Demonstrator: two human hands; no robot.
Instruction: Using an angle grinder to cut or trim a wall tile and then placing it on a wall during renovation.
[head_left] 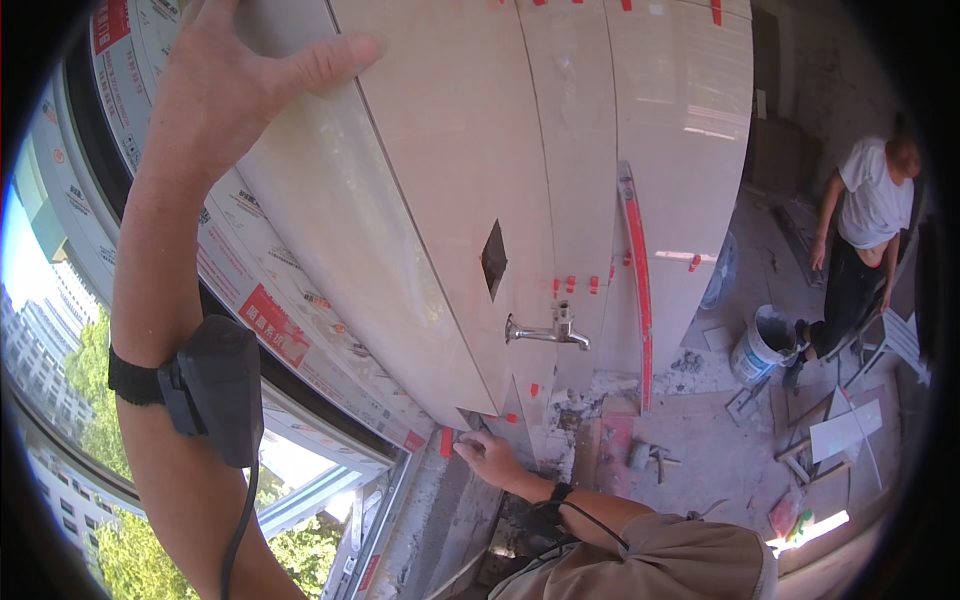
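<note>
My left hand (pixel 240 85) is raised at the upper left, thumb stretched out across a narrow glossy wall tile (pixel 350 210) beside the window frame. Its other fingers run past the top of the picture. Low down, my right hand (pixel 492 460) is at the tile's bottom corner with its fingers curled together. Right beside its fingertips is a red tile wedge (pixel 446 441); whether they grip it or something smaller I cannot make out. A larger pale tile (pixel 460 150) with a diamond-shaped cutout (pixel 494 260) adjoins on the right.
A metal tap (pixel 550 328) juts from the wall. A red level (pixel 638 290) leans against the tiles. On the floor lie a mallet (pixel 640 457) and offcuts. A white bucket (pixel 757 345) stands near another person (pixel 875 200). The window frame (pixel 270 290) borders the left.
</note>
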